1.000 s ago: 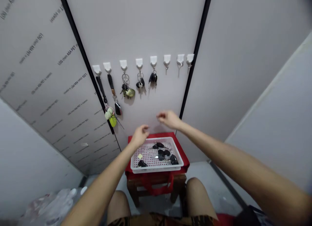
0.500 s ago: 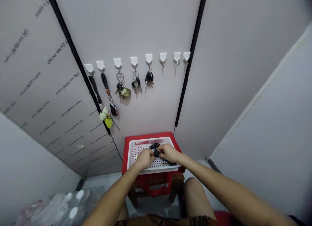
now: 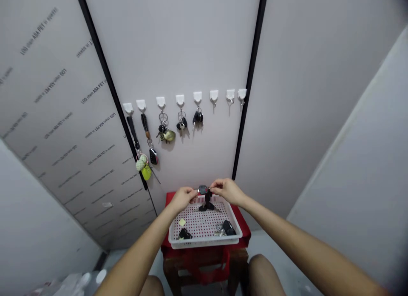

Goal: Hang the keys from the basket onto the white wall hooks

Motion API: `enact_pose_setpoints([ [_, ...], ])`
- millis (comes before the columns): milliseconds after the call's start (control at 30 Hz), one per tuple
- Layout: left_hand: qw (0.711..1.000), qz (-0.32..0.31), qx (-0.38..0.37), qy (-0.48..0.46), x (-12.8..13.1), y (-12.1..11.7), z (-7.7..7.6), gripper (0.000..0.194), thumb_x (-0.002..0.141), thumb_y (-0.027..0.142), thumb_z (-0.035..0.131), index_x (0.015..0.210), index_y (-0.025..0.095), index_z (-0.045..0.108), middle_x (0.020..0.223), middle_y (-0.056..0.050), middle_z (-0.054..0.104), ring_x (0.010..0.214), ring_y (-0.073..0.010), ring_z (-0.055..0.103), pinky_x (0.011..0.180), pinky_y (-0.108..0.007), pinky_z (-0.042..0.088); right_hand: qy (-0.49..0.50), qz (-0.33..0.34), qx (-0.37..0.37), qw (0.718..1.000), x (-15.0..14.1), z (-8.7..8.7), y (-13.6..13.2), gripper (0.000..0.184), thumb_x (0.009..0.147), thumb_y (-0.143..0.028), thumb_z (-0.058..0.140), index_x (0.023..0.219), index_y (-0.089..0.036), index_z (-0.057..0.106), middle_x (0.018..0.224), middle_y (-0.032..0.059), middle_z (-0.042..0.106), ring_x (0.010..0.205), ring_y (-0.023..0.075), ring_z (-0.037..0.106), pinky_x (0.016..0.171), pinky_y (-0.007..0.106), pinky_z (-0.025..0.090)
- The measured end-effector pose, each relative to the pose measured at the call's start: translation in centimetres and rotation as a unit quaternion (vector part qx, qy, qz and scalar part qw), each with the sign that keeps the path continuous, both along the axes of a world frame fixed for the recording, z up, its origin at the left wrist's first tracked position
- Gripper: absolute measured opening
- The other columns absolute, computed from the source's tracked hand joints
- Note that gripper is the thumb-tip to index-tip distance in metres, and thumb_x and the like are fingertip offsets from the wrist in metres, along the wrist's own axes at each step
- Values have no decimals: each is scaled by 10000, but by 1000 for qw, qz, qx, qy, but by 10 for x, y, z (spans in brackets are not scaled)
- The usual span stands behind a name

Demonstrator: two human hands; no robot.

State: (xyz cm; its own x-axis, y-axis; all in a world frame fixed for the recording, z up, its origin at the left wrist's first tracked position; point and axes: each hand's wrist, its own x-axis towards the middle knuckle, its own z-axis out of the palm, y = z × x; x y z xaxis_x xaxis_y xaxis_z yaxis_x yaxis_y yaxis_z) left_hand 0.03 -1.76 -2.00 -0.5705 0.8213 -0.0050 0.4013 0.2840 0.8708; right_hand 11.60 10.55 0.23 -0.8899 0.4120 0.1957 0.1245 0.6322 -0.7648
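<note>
A bunch of black-headed keys (image 3: 208, 202) is held up over the far part of a white plastic basket (image 3: 204, 241). My right hand (image 3: 227, 190) is closed in a pinch at the top of the bunch, with several keys dangling below. My left hand (image 3: 185, 198) pinches the metal end of one key stretched out sideways from it. Inside the basket, more keys with a black fob (image 3: 228, 228) lie at the near right. Another small black key set (image 3: 185, 234) rests at the near left, close to a pale yellow square (image 3: 182, 222).
White hooks (image 3: 197, 97) run in a row along the wall. Key sets, such as one with a brass-coloured pendant (image 3: 169, 136), hang from the left ones; the three right hooks (image 3: 230, 96) bear none. Under the basket is a red cloth (image 3: 244, 219) on a wooden stool (image 3: 204, 262).
Both hands have lifted the bunch of keys from the basket floor and moved toward the wall. One key is now drawn out between them. The view has shifted too.
</note>
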Motion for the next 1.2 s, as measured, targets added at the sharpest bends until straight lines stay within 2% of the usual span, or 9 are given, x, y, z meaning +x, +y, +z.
enact_pose_setpoints([
  [167,990,38,135,21,8,16,31,234,600,202,441,812,116,489,767,-46,528,662,-88,467,638,-212,362,48,-40,-101,993,-5,47,11,102,569,-229,490,566,-129,513,408,-51,447,367,41,389,388,167,332],
  [300,975,1,213,60,24,34,76,345,609,163,439,953,148,427,971,-75,479,757,-103,469,682,-242,374,132,-65,-148,978,-9,100,21,61,568,-181,500,548,-125,489,406,-51,452,361,37,410,389,168,369],
  [467,956,-9,267,120,31,57,136,413,606,141,453,1014,178,397,1013,-63,469,837,-131,457,704,-261,377,230,-89,-168,954,-22,162,36,39,601,-119,480,562,-121,483,413,-38,467,382,43,447,424,181,417],
  [567,954,23,268,131,27,66,159,445,602,130,458,1039,169,384,1039,-69,455,844,-137,464,737,-271,366,273,-102,-157,944,-36,183,43,38,609,-112,477,574,-128,483,428,-39,468,395,45,453,424,183,427],
  [667,954,36,261,144,24,69,171,459,601,126,459,1051,173,379,1048,-65,452,856,-142,465,751,-270,359,294,-122,-134,939,-48,194,46,48,612,-109,474,573,-137,479,439,-42,463,410,49,458,423,182,427],
  [833,954,39,251,159,24,68,168,449,602,124,457,1044,167,391,1032,-72,463,824,-139,475,737,-272,366,297,-189,-111,929,-62,198,48,63,616,-93,453,582,-140,478,437,-35,459,415,62,466,424,193,425],
  [1000,964,48,221,139,19,61,146,413,604,128,452,1015,139,415,1002,-84,476,780,-126,478,720,-272,372,270,-208,-57,938,-65,187,58,153,622,-74,399,717,-120,509,503,-10,492,447,68,481,462,202,419],
  [1100,971,53,200,118,12,53,118,377,604,120,453,981,140,444,982,-75,489,760,-109,480,722,-258,370,304,-239,34,922,-56,163,61,224,619,-102,384,806,-134,504,615,3,520,524,70,492,537,212,412],
  [1200,981,74,155,94,6,41,71,331,606,105,446,935,129,473,947,-74,512,753,-103,482,730,-248,363,279,-224,101,928,-43,113,51,253,624,-132,370,838,-146,505,683,9,534,578,78,489,591,223,396],
])
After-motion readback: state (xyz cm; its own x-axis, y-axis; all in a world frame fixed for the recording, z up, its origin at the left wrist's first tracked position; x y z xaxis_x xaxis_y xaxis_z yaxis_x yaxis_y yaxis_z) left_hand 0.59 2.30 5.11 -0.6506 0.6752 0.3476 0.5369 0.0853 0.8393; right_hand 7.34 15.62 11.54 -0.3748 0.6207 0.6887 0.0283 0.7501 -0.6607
